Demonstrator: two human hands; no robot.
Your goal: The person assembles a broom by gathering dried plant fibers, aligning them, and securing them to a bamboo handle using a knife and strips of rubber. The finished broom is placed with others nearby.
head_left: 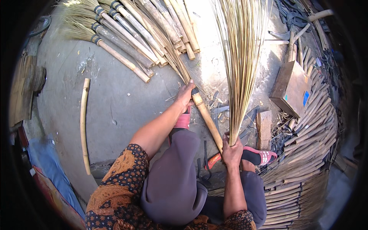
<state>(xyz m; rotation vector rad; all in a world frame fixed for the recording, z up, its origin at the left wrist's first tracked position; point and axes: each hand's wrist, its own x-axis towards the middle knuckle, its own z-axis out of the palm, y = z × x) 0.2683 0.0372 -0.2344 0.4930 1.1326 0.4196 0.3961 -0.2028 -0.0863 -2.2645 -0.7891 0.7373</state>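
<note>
My left hand [186, 94] is closed around the neck of a broom, where a dark band joins thin stiff bristles to a bamboo handle [205, 113]. The handle slants down to the right, its lower end beside my right hand [232, 151]. That hand grips the base of a loose bundle of long straw-coloured bristles [243, 65], which fans out upward. Just left of my right hand lies a red object [213, 161], partly hidden, its kind unclear. Dark strips [206, 165] lie on the floor beside it.
Several finished brooms [122, 59] lie at the far left, with bamboo poles [180, 34] beside them. A single bamboo stick [85, 122] rests on the floor at left. A wooden box [289, 88], a wood block [263, 128] and a large broom pile [314, 126] stand at right.
</note>
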